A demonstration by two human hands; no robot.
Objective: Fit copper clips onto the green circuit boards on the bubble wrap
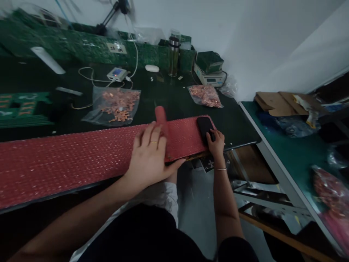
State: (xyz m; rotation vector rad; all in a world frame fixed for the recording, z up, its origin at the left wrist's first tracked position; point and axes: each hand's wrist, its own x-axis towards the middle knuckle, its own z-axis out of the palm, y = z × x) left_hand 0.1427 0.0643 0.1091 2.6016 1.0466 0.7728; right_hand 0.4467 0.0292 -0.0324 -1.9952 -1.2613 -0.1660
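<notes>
Two bare hands are working over a dark surface [163, 94], as seen in the head view. A long strip of red bubble wrap [81, 160] is lying along the near edge. The left hand [148, 156] is spreading palm-down over this strip, its fingers extending forward in a released posture and its thumb pointing off to the right. A blurred red cylinder [160, 114] is projecting just beyond these fingers; whether they are touching it cannot be told. The right hand [216, 142] is touching the lower right edge of a black phone [205, 127], which is resting on the strip's right end; whether its fingers are grasping or merely resting cannot be told. Beyond the strip, two clear bags of copper-coloured pieces are lying apart, a left bag [118, 107] and a right bag [205, 96]. A digital scale [211, 78] is standing behind the right bag, and a flask [173, 54] is standing upright to the left of the scale. Green boards [25, 109] are lying at far left.
</notes>
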